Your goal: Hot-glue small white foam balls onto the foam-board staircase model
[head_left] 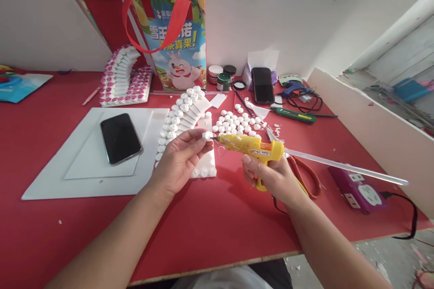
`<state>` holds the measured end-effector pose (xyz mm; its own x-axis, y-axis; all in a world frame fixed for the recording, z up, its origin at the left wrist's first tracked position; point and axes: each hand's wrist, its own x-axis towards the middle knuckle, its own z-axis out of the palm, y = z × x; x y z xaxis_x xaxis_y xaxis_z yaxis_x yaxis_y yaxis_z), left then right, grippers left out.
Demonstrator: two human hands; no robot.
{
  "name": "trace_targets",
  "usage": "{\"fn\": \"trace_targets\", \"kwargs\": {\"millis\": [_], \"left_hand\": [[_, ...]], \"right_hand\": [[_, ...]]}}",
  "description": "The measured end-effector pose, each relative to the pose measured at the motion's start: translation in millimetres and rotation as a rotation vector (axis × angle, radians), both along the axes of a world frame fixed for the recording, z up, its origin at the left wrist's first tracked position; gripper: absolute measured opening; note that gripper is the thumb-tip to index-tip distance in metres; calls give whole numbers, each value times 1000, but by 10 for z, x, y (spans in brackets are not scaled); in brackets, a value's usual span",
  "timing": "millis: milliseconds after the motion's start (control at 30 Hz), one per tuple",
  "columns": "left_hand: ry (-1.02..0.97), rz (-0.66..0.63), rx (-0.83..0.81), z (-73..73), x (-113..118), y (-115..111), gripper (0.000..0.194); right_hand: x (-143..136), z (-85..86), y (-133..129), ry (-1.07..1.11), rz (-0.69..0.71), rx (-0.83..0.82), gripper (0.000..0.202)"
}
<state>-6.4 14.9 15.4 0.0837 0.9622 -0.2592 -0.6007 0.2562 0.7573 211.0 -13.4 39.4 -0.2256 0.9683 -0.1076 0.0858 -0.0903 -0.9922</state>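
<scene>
My left hand (183, 156) pinches a small white rosette (207, 136) between thumb and fingers. The nozzle of a yellow hot glue gun (252, 145) points at the rosette, at or very near its surface. My right hand (271, 174) is wrapped round the gun's handle, and a long clear glue stick (346, 166) sticks out of its back. Behind my left hand stands a white stepped foam model (191, 115) edged with rosettes, partly hidden by the hand. A pile of loose white rosettes (233, 122) lies just beyond the gun.
On the left, a phone (121, 138) rests on white boards (84, 185). Behind are a pink-dotted model (124, 83), a gift bag (179, 31), paint jars (223, 81) and another phone (262, 86). Right: red-handled scissors (313, 185), a green-handled tool (294, 115), a purple power strip (359, 189).
</scene>
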Motion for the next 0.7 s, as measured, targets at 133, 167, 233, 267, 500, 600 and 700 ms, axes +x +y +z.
{"fn": "trace_targets", "kwargs": {"millis": [133,167,233,267,500,600,700], "left_hand": [[7,-3,1,-2,4,2,35],[14,-7,6,-3,9,2,34],[34,-16,21,-4,20,-2,33],[48,-20,31,-5,24,-4,32],[402,-88,173,-15,-51,-17,28],[749,-134,331,-18,-123,-16,16],[990,-199,460,-25,-156,-20,7]], "right_hand": [[7,-4,5,21,-23,10,51],[7,-2,6,21,-28,12,51],[7,6,11,17,-31,22,52],[8,8,14,22,-35,27,52],[52,-16,50,188,-85,-8,47],[67,-14,65,205,-133,-18,47],[64,-1,77,217,-162,-17,46]]}}
